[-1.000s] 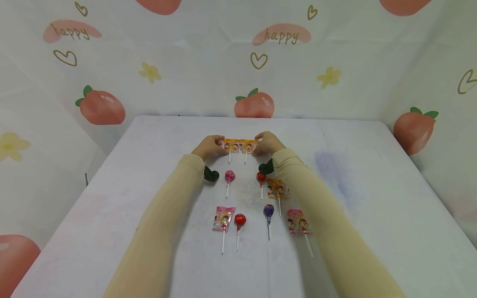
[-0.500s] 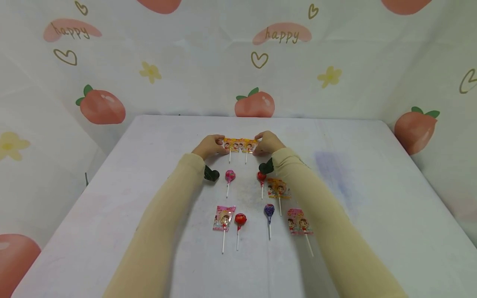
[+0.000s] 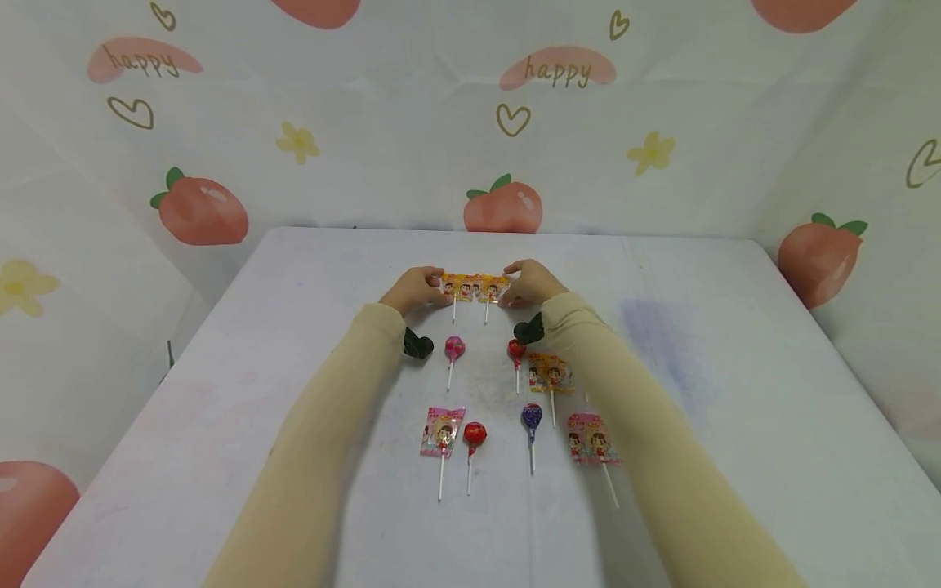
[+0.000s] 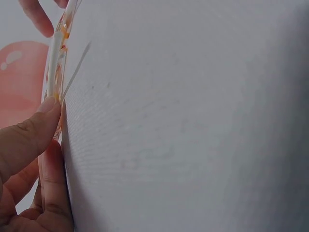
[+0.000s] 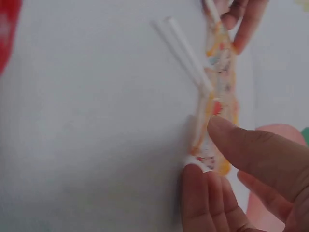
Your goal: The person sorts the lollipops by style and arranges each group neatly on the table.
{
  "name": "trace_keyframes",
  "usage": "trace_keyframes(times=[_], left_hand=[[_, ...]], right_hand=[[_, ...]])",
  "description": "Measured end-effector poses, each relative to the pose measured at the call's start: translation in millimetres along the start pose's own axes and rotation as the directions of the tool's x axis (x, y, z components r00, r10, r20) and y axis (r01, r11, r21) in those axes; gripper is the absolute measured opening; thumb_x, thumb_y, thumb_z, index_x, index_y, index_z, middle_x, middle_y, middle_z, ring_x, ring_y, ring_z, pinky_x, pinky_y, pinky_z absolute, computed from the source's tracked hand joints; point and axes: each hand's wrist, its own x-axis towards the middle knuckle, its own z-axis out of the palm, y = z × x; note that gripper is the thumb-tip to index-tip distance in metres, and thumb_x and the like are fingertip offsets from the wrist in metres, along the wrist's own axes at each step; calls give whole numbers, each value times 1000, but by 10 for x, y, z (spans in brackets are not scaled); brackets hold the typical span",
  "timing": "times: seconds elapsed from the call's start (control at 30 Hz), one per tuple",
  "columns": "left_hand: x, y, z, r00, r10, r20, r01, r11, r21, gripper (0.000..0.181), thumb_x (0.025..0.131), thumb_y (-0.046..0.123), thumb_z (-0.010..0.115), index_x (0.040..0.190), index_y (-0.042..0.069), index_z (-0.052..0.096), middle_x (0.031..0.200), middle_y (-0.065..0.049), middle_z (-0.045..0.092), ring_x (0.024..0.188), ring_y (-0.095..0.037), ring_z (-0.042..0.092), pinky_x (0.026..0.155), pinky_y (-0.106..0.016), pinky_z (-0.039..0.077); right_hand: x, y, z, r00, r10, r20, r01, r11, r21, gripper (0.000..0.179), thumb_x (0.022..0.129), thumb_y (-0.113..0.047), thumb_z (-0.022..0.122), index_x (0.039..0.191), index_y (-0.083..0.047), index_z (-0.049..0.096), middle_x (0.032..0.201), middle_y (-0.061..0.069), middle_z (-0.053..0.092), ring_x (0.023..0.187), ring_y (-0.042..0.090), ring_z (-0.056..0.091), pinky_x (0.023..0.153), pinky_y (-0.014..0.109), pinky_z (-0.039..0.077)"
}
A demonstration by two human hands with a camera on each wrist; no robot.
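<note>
At the far middle of the table, two flat lollipops in orange wrappers lie side by side, their white sticks pointing toward me. My left hand pinches the outer edge of the left orange-wrapped lollipop between thumb and fingers. On the other side, my right hand holds the right orange-wrapped lollipop by its outer edge. In the left wrist view, the thumb presses on the wrapper and the fingers are under it. The right wrist view is blurred; there the thumb lies over the wrapper.
Nearer me lie a pink round lollipop, two red ones, a purple one, an orange-wrapped one and two pink-wrapped ones. The right sleeve partly covers the right ones. A patterned cloth hangs behind.
</note>
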Motion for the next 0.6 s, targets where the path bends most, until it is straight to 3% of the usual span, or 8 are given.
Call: trace_keyframes(times=[0.13,0.27,0.4,0.6], left_hand=[[-11,4,-3,1000,-7,-1,7,1000,5,69,86,20,73,147,12,41,126,-11,52,111,-23,43,104,-38,34],[-17,7,-4,1000,-19,-6,19,1000,7,69,86,21,74,147,13,42,125,-10,51,111,-23,43,102,-38,34],[-29,11,-3,1000,-17,-12,17,1000,14,68,87,21,73,147,12,42,123,-10,51,110,-23,43,99,-36,35],[-18,17,4,1000,-13,-3,13,1000,-2,69,87,20,73,147,12,42,126,-10,52,112,-23,43,105,-39,34]], right_hand=[[-73,-48,-69,999,-26,34,21,990,138,63,90,-5,66,147,-5,39,135,20,51,95,21,63,87,30,52],[-223,-121,-198,990,-117,75,96,965,243,55,94,-5,60,145,-1,39,136,23,50,123,34,52,98,39,48],[-455,-138,-386,963,-253,97,217,934,282,49,97,-8,57,142,0,40,138,22,47,126,37,49,101,42,45],[-787,-38,-593,909,-411,67,384,890,247,47,96,-12,58,139,-3,43,125,19,50,115,26,56,99,39,47]])
